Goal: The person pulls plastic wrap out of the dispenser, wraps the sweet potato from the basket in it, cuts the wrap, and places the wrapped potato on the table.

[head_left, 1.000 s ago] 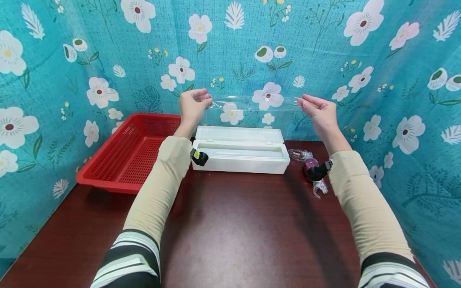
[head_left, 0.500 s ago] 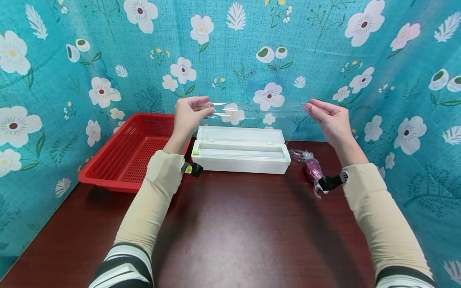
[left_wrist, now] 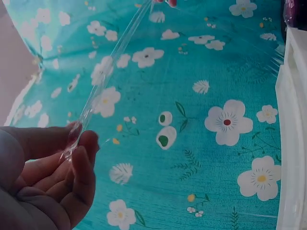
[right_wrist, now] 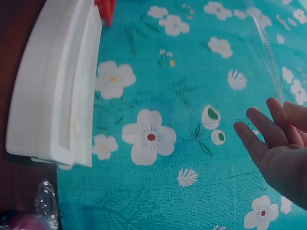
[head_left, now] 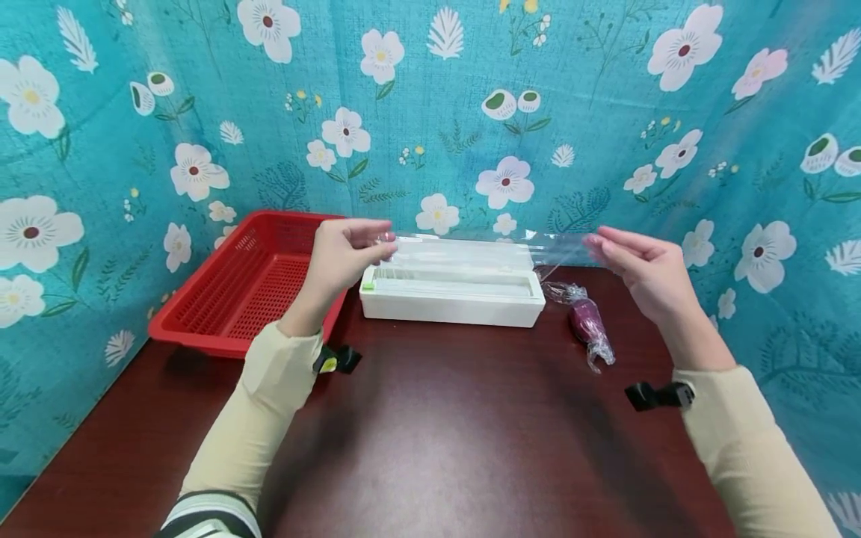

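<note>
The tabletop (head_left: 430,456) is dark reddish-brown and glossy, with a pale sheen in the middle and soft shadows toward its left and right edges. A red slotted basket (head_left: 198,342) stands at the back left corner, its near left end reaching the left edge; part of its right side is hidden. Just beside it, a long white box (head_left: 451,308) stands by the middle of the back edge, parallel to it, its lid raised on the back-edge side. Toward the right edge lies a purple bundle (head_left: 587,323) in clear wrap, one twisted end by the box, the other pointing toward the front edge.
</note>
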{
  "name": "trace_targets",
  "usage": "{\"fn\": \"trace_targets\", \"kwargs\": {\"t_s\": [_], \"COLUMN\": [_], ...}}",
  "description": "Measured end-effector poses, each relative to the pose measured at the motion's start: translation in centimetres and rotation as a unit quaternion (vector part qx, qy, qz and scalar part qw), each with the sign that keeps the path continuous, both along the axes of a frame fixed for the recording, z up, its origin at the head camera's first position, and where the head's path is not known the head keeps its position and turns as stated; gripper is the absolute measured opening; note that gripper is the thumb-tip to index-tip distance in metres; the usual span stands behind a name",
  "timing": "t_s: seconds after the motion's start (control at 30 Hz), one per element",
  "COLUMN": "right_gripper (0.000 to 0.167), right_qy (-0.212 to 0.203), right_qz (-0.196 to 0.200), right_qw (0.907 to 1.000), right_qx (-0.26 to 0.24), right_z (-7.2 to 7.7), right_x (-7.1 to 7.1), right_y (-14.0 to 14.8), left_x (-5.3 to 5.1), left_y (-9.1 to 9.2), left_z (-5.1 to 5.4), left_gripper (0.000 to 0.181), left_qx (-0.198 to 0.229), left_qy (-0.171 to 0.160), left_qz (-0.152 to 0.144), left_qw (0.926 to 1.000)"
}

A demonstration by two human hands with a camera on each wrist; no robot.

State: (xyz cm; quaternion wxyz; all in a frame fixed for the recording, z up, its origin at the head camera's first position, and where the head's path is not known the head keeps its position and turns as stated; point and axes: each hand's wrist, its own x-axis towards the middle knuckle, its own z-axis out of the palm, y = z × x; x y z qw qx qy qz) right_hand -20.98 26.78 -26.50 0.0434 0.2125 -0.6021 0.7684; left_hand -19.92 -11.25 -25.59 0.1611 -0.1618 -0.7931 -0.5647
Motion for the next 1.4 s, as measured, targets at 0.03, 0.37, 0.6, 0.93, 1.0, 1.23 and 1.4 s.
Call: {"fn": "trace_targets", "kwargs": {"t_s": [0.03,0.37,0.6,0.93,1.0,1.23,1.4], "right_gripper": [0.029,0.029,0.023,0.037,0.042,0.053,0.059], "right_qy": [-0.001,-0.035,-0.058,-0.023,-0.027,-0.057,-0.082], "right_qz": [0.011,-0.027,-0.044,0.037,0.069,0.161,0.2], "right_qw": [0.9999,0.9895,0.9802,0.9669,0.9617,0.9416,0.9362], "right_qx": [-0.006,0.138,0.184,0.251,0.264,0.29,0.277], "right_z": [-0.4,-3.5,-5.6,-8.9,-9.7,-12.4,-14.0], "right_x": [0.7,6.5,8.7,10.0,10.1,10.3,10.4], "right_y": [0.2,1.4,1.4,1.8,1.9,1.7,1.2], "left_x": [0.6,5.6,8.2,10.5,10.8,11.7,11.8], "left_y": [-0.1,-0.8,-1.2,-1.4,-1.5,-1.6,-1.6], "left_z": [-0.2,-3.2,-5.7,-10.0,-11.1,-14.2,-15.6], "left_gripper": [0.033,0.034,0.03,0.027,0.03,0.037,0.041], "left_qx": [-0.009,-0.075,-0.077,-0.095,-0.088,-0.087,-0.109], "left_qy": [0.0,0.0,-0.032,-0.088,-0.095,-0.134,-0.138], "left_qz": [-0.004,-0.019,-0.029,-0.035,-0.037,-0.035,-0.037], "left_qw": [1.0,0.997,0.9961,0.9909,0.9909,0.9866,0.9837]}}
